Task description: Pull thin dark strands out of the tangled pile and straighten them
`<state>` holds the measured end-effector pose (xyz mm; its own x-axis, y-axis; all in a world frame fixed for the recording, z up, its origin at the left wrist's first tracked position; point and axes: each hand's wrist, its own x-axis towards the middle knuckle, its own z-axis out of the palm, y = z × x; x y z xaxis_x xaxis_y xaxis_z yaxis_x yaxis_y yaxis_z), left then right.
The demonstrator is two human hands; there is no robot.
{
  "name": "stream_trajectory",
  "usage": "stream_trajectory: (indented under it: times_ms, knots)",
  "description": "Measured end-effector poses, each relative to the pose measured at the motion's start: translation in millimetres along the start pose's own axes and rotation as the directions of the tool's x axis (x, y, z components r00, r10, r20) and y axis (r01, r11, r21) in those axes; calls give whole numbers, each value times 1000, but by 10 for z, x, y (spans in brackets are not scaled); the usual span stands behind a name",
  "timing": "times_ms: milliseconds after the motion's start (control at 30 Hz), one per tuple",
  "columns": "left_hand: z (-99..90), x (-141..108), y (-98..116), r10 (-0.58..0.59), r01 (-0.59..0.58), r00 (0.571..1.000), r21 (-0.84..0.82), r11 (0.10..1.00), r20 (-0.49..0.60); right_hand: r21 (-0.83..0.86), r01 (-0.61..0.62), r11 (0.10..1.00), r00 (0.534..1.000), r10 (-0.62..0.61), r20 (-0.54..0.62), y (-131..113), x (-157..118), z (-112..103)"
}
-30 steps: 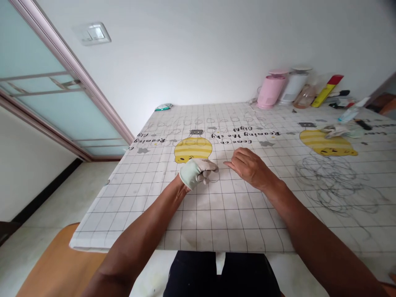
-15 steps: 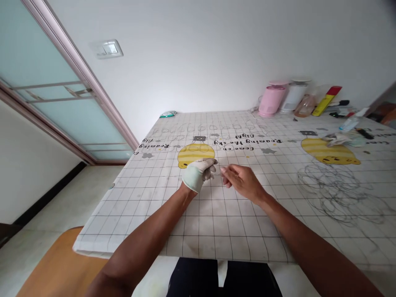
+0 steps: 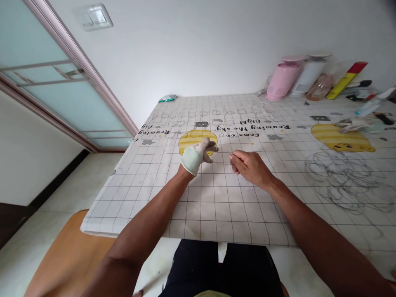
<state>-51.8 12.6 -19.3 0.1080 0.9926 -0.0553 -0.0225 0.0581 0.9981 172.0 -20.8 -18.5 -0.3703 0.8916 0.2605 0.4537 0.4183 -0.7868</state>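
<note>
My left hand (image 3: 201, 156) wears a pale, thin work glove. Its fingers are stretched forward and spread apart, above the yellow printed balloon on the tablecloth. Bare, my right hand (image 3: 247, 166) is closed in a pinch just to the right, a short gap away. A very thin strand (image 3: 225, 151), like wire or thread, spans that gap from the gloved fingertips to the pinch. Whether it loops round a left finger is too fine to tell. On the table at right lies a loose tangle of thin dark wire or thread (image 3: 343, 181).
The checked tablecloth (image 3: 148, 198) covers the table. At the back right stand a pink appliance (image 3: 284, 80), a white one (image 3: 308, 74), a bottle (image 3: 320, 87) and a yellow-red box (image 3: 346, 80). Another glove (image 3: 360, 123) lies there. An orange-brown chair (image 3: 71, 251) stands at left.
My hands have moved slightly apart, with the right going rightward. The left fingers have spread, and the thin strand between the hands now shows. The camera view has tilted down somewhat.
</note>
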Motion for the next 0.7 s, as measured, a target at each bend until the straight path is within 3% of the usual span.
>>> stream_trajectory:
  times_ms: [233, 500, 700]
  knots:
    - [23, -90, 203, 15, -48, 991, 260, 964, 131, -23, -8, 1000, 1000, 8, -24, 5, -3, 54]
    - [212, -103, 84, -56, 38, 998, 392, 919, 35, -81, 15, 997, 1000, -16, -11, 58, 10, 79]
    - [253, -99, 15, -116, 111, 993, 369, 923, -9, -140, -16, 990, 998, 24, 54, 44, 24, 43]
